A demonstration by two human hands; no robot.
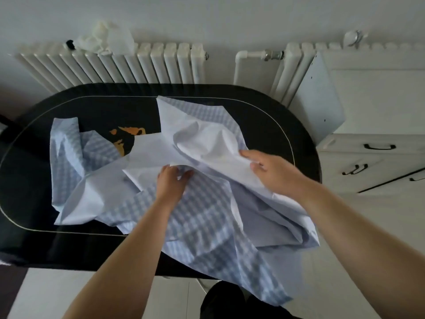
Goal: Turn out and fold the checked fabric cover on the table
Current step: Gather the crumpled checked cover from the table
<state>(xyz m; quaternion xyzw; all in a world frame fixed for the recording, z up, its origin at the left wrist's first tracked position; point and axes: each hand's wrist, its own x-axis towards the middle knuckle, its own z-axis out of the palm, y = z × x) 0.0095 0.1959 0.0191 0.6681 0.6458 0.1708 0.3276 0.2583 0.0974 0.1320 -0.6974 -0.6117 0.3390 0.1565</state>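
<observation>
Left hand [171, 180]: fingers curled, pinching a fold of the crumpled blue-and-white checked fabric cover [202, 217] near its middle. Right hand [269, 171]: thumb and fingers gripping the plain white inner side just right of the left. Cover heaped across the black oval glass-topped table [271, 125], one corner hanging over the near edge. White ribbed radiator [161, 63] beyond.

The fabric cover [202, 217] at centre frame is pale blue-and-white checked outside, plain white inside. The table [264, 116] under it is black with a thin pale oval line and an orange motif [128, 132]. The radiators [119, 65] along the top are white.
</observation>
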